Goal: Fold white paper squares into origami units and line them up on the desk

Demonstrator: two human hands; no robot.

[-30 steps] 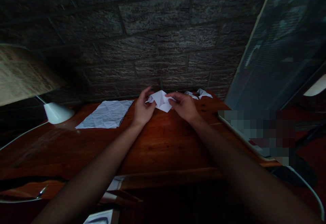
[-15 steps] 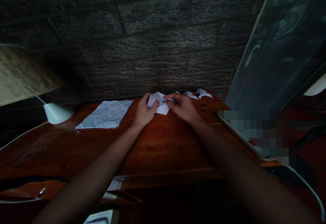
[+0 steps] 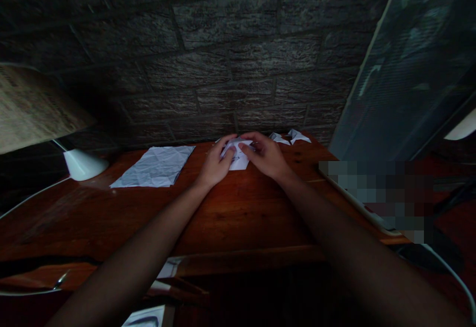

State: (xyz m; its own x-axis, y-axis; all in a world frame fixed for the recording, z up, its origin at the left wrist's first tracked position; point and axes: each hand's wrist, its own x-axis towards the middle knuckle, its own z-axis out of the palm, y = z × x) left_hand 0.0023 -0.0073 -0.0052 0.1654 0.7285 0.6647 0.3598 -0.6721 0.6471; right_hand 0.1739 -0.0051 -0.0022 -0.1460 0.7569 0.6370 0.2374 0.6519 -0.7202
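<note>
Between both hands is a small piece of folded white paper (image 3: 241,162) with several creases, held just above the table. My left hand (image 3: 216,162) closes on its left side, thumb on the near face and fingers behind. On the other side my right hand (image 3: 266,154) grips it the same way, with its thumb pressed near the paper's middle. The fingertips at the back are partly hidden by the paper. Right of my right hand stand small folded paper pieces (image 3: 299,136) with pointed corners.
A creased sheet of paper (image 3: 155,167) lies left on the wooden table (image 3: 241,218). Beyond it is a lamp with a white base (image 3: 85,164). A blurred-out flat device (image 3: 372,193) sits at the right edge, with a cable. A stone wall (image 3: 230,59) rises behind.
My left hand has shifted a little right and its fingers now reach behind the paper. Both hands are closer together, and the folded paper has turned slightly between them.
</note>
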